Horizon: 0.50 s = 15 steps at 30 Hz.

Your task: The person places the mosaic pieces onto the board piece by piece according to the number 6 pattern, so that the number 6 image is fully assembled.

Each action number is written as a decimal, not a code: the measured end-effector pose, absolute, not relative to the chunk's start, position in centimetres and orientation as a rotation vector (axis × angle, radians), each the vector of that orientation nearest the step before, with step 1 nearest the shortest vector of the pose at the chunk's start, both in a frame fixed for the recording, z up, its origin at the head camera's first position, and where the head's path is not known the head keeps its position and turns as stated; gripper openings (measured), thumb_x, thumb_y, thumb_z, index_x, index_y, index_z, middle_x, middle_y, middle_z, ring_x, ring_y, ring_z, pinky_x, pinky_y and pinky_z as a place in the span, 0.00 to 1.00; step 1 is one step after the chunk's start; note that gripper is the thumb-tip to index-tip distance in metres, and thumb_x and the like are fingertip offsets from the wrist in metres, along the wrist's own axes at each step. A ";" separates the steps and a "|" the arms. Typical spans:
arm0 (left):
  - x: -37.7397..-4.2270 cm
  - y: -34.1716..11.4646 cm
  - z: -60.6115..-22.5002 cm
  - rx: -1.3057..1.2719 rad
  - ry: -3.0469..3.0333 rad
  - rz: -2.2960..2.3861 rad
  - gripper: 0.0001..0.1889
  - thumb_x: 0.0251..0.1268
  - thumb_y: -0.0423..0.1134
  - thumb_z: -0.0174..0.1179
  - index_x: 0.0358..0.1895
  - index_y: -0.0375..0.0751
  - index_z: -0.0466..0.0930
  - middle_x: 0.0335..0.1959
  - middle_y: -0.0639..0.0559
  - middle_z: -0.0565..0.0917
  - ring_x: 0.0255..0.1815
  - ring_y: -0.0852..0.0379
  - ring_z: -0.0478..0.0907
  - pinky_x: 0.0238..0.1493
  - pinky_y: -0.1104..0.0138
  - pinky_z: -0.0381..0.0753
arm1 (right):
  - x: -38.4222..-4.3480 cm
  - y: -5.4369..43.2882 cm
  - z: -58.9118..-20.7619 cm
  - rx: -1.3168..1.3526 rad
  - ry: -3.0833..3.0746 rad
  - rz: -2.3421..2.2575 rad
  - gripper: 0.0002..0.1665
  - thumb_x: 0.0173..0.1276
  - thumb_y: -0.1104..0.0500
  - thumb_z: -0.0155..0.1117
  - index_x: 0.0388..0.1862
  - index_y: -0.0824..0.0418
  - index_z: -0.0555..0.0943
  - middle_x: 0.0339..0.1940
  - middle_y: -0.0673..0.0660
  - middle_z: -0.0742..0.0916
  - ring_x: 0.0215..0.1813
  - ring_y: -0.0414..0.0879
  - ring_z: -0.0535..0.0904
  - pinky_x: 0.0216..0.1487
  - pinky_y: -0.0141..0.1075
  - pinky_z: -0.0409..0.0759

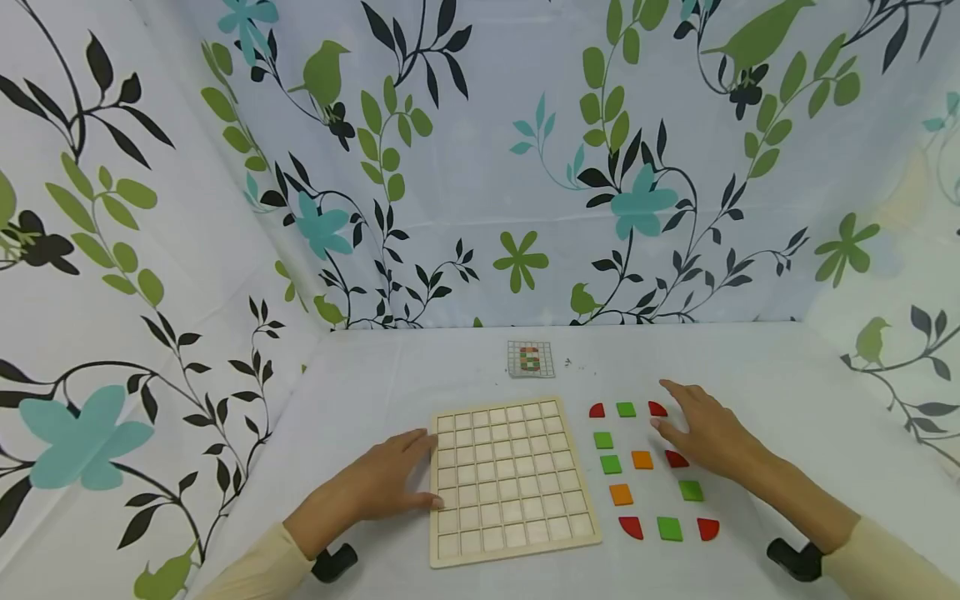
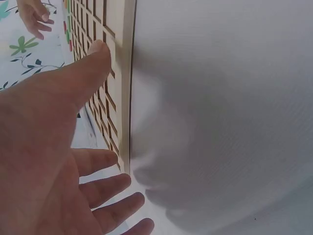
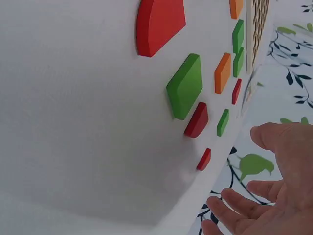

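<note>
A pale wooden board (image 1: 513,475) with a grid of square recesses lies on the white table. My left hand (image 1: 386,479) is at its left edge, fingers spread; the left wrist view shows the thumb (image 2: 100,51) over the rim. My right hand (image 1: 708,433) hovers at the right of the loose pieces, fingers apart, holding nothing. Nearest it are a red quarter-circle piece (image 1: 657,409) and another red quarter-circle (image 1: 677,459). Green squares (image 1: 611,464), orange squares (image 1: 642,460) and more red quarter-circles (image 1: 632,527) are spread right of the board.
Behind the board lies a small grid card (image 1: 530,359) with a red, green and orange pattern. A leaf-and-bird patterned cloth (image 1: 465,167) hangs behind and beside the white table (image 1: 375,375). Each wrist carries a small black device (image 1: 333,563).
</note>
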State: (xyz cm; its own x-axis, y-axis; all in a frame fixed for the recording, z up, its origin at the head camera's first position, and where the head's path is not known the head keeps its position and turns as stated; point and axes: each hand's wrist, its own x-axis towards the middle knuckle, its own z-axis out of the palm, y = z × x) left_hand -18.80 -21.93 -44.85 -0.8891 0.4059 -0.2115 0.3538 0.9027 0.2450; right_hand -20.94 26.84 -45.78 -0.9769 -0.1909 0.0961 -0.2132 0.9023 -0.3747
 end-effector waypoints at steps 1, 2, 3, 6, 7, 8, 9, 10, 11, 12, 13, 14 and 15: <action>-18.7 -21.9 -44.9 0.574 2.804 0.281 0.53 0.59 0.71 0.70 0.82 0.44 0.64 0.82 0.40 0.64 0.81 0.38 0.64 0.79 0.42 0.66 | -21.1 27.0 -45.9 0.319 -3.013 0.616 0.46 0.73 0.49 0.71 0.80 0.68 0.65 0.70 0.77 0.75 0.67 0.74 0.74 0.58 0.68 0.82; -18.6 -21.9 -44.8 0.579 2.800 0.269 0.53 0.59 0.71 0.70 0.82 0.44 0.64 0.82 0.41 0.64 0.81 0.38 0.64 0.79 0.41 0.66 | -21.3 27.2 -46.0 0.320 -3.017 0.632 0.46 0.73 0.49 0.72 0.80 0.69 0.64 0.70 0.77 0.75 0.67 0.74 0.74 0.58 0.68 0.82; -18.6 -21.9 -44.8 0.584 2.797 0.260 0.53 0.59 0.71 0.70 0.82 0.44 0.64 0.82 0.41 0.65 0.81 0.38 0.64 0.79 0.41 0.67 | -21.5 27.4 -46.2 0.318 -3.022 0.647 0.46 0.72 0.50 0.72 0.80 0.69 0.64 0.70 0.77 0.75 0.67 0.74 0.74 0.58 0.68 0.82; -18.4 -21.9 -44.8 0.606 2.790 0.230 0.53 0.60 0.72 0.69 0.82 0.44 0.64 0.82 0.42 0.65 0.81 0.38 0.65 0.78 0.41 0.68 | -22.0 27.9 -46.5 0.326 -3.029 0.687 0.45 0.71 0.53 0.73 0.78 0.71 0.66 0.68 0.78 0.76 0.65 0.73 0.75 0.58 0.67 0.83; -18.4 -21.8 -44.8 0.612 2.788 0.228 0.53 0.60 0.71 0.69 0.82 0.44 0.64 0.82 0.43 0.66 0.81 0.38 0.65 0.78 0.41 0.68 | -22.3 28.0 -46.7 0.330 -3.028 0.702 0.44 0.71 0.54 0.73 0.78 0.71 0.67 0.67 0.78 0.76 0.64 0.72 0.76 0.57 0.65 0.84; -18.4 -21.8 -44.8 0.615 2.786 0.227 0.53 0.60 0.72 0.69 0.82 0.45 0.64 0.82 0.43 0.66 0.81 0.39 0.66 0.78 0.41 0.68 | -22.5 28.2 -46.8 0.334 -3.025 0.714 0.42 0.71 0.55 0.73 0.77 0.71 0.68 0.66 0.77 0.77 0.62 0.71 0.77 0.57 0.64 0.85; -18.4 -21.8 -44.7 0.614 2.782 0.230 0.53 0.60 0.71 0.69 0.82 0.44 0.65 0.82 0.43 0.67 0.80 0.39 0.66 0.77 0.41 0.68 | -22.7 28.3 -46.9 0.338 -3.021 0.725 0.41 0.71 0.55 0.73 0.76 0.71 0.69 0.64 0.77 0.78 0.61 0.70 0.78 0.56 0.63 0.86; -18.4 -21.8 -44.7 0.612 2.779 0.235 0.53 0.60 0.71 0.69 0.82 0.44 0.65 0.81 0.42 0.67 0.80 0.38 0.66 0.77 0.40 0.69 | -22.9 28.4 -47.0 0.344 -3.014 0.738 0.39 0.70 0.56 0.73 0.74 0.71 0.70 0.63 0.76 0.79 0.59 0.69 0.79 0.55 0.62 0.87; -18.5 -21.8 -44.6 0.608 2.775 0.243 0.53 0.60 0.71 0.70 0.82 0.44 0.65 0.81 0.42 0.67 0.80 0.38 0.66 0.77 0.41 0.69 | -23.2 28.5 -47.1 0.349 -3.008 0.750 0.37 0.70 0.57 0.73 0.73 0.71 0.72 0.61 0.75 0.80 0.58 0.68 0.79 0.54 0.60 0.88; -18.5 -21.8 -44.5 0.601 2.769 0.252 0.53 0.60 0.71 0.70 0.82 0.44 0.64 0.82 0.42 0.66 0.81 0.39 0.65 0.77 0.41 0.69 | -23.4 28.6 -47.3 0.355 -3.002 0.762 0.36 0.70 0.58 0.73 0.72 0.71 0.73 0.59 0.74 0.81 0.56 0.66 0.80 0.54 0.60 0.88; -18.5 -21.8 -44.5 0.593 2.762 0.262 0.53 0.60 0.70 0.70 0.82 0.44 0.64 0.82 0.42 0.66 0.81 0.39 0.65 0.77 0.41 0.69 | -23.6 28.7 -47.4 0.365 -2.994 0.768 0.34 0.70 0.59 0.73 0.70 0.71 0.74 0.57 0.73 0.82 0.55 0.65 0.80 0.54 0.59 0.88; -18.5 -21.8 -44.5 0.586 2.756 0.272 0.53 0.60 0.70 0.70 0.82 0.45 0.64 0.82 0.42 0.65 0.81 0.39 0.64 0.77 0.42 0.69 | -23.8 28.8 -47.5 0.372 -2.989 0.777 0.32 0.70 0.60 0.73 0.69 0.71 0.75 0.56 0.72 0.82 0.54 0.64 0.80 0.55 0.59 0.88; -18.5 -21.9 -44.5 0.578 2.748 0.285 0.53 0.60 0.70 0.70 0.82 0.45 0.63 0.82 0.42 0.65 0.82 0.39 0.64 0.78 0.43 0.69 | -24.0 28.9 -47.6 0.376 -2.985 0.786 0.31 0.70 0.60 0.73 0.68 0.70 0.76 0.55 0.71 0.82 0.53 0.63 0.80 0.55 0.59 0.87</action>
State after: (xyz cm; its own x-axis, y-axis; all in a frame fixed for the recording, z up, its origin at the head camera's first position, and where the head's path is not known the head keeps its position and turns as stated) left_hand -18.54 -21.87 -44.50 -0.8678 0.4206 -0.2648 0.3573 0.8983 0.2559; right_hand -24.03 28.87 -47.56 -0.9702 -0.2242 0.0921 -0.2404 0.8430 -0.4812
